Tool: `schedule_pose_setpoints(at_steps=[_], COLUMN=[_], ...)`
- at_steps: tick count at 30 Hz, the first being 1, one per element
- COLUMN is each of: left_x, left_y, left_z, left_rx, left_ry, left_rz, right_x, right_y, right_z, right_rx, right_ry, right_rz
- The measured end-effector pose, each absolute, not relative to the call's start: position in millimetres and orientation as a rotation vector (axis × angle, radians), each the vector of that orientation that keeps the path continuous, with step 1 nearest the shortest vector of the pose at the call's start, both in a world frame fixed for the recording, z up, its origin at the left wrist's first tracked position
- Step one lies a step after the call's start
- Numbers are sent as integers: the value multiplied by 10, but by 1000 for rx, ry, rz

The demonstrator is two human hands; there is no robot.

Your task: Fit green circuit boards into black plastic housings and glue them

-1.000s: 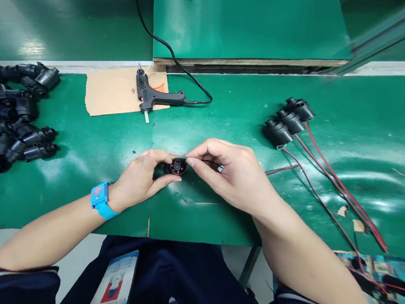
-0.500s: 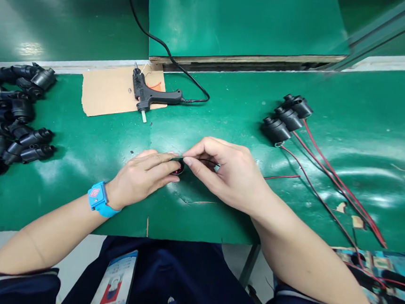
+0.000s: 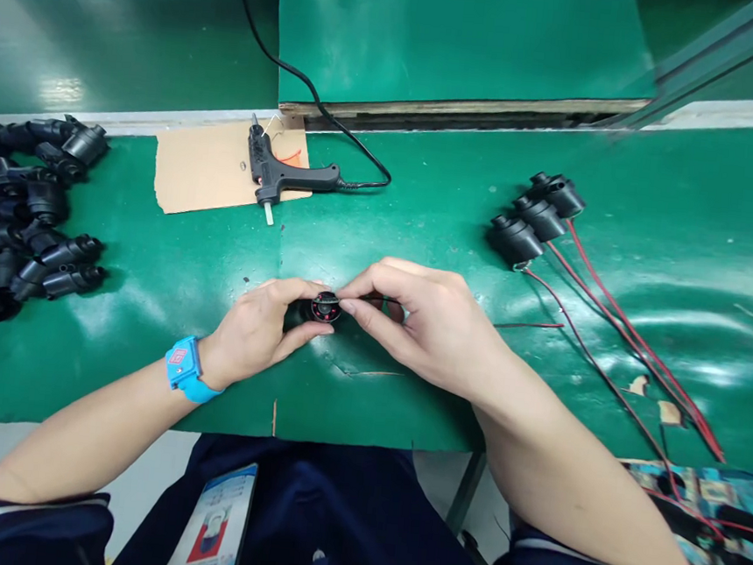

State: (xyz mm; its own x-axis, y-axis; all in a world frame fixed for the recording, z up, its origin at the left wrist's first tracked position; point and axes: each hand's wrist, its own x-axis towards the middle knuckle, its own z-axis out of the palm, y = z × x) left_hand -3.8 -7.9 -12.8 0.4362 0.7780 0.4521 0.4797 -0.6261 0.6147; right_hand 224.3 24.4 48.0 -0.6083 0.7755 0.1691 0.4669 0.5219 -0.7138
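At the near part of the worktop [image 3: 174, 256], the left hand [image 3: 257, 329] grips a small round black cup [image 3: 325, 311] between thumb and forefinger, its mouth facing up. Whether the cup rests on the surface or is held just off it, I cannot tell. From the right of the cup, the right hand [image 3: 436, 314] pinches thumb and forefinger together on a small dark piece [image 3: 327, 297] at the far side of the mouth. A thin wire [image 3: 529, 326] runs back under the right palm and out beyond it.

The step in hand looks like fine positioning of the piece at the cup's mouth. The next move seems to call for a steady left grip, light fingertip control and slack in the wire. The fingertips partly hide the meeting point, and the wire under the palm could tug.

Beyond the cup and to its left, a glue gun [image 3: 299, 177] lies on cardboard [image 3: 194, 174], its cord [image 3: 362, 151] looping out past the cup's far side. Well to the cup's left is a heap of black parts [image 3: 44, 201]. Beyond the cup to its right sit three housings [image 3: 540, 219], their red wires [image 3: 636, 334] trailing toward the near edge.
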Motion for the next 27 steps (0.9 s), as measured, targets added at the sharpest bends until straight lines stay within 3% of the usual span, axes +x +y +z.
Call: schedule_pose_setpoints(at_steps=[9,19,27], left_x=[-32,-27,-13], left_y=[-36,-23,-37], left_z=[-53,-2,30], left_rx=[2490,2550,2533], left_ry=[1018,957,973], left_rz=[953,957,946], right_x=[2232,2312,2235], right_y=[114,183,90], right_z=[515,562,550], right_rx=[-899,-1095,-1050], right_ry=[-2527,-2449,-2539], right_rz=[354,593,357])
